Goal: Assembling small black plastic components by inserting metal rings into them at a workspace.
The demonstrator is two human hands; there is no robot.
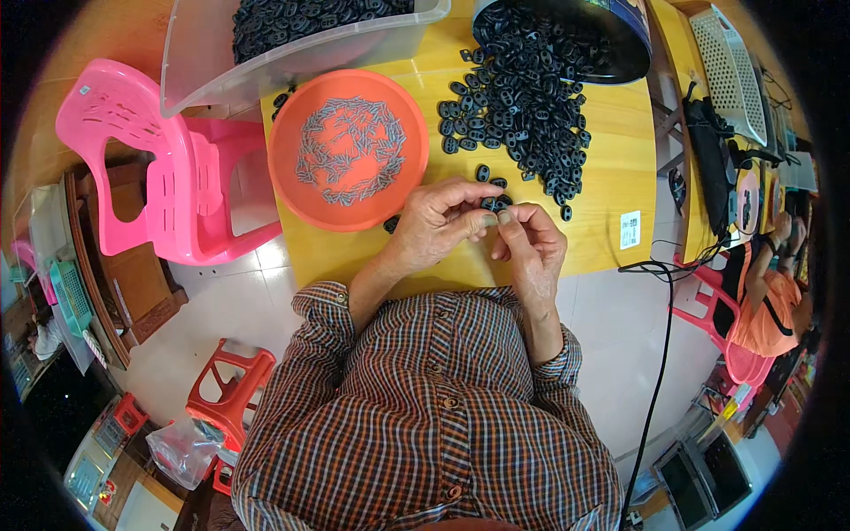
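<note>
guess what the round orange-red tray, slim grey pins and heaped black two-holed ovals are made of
Round orange-red tray: probably plastic, satin; smooth uniform rim. Slim grey pins: perhaps metal or plastic, dull; too small to tell. Black two-holed ovals: likely plastic, slightly glossy; small highlights.

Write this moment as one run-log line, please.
left grip: pinching small black piece | right grip: at same piece | ahead: red-orange dish, grey pins, black-piece pile | surface: yellow table

White label (pixel 629 230) on yellow table (pixel 618 146), its print illegible
</note>
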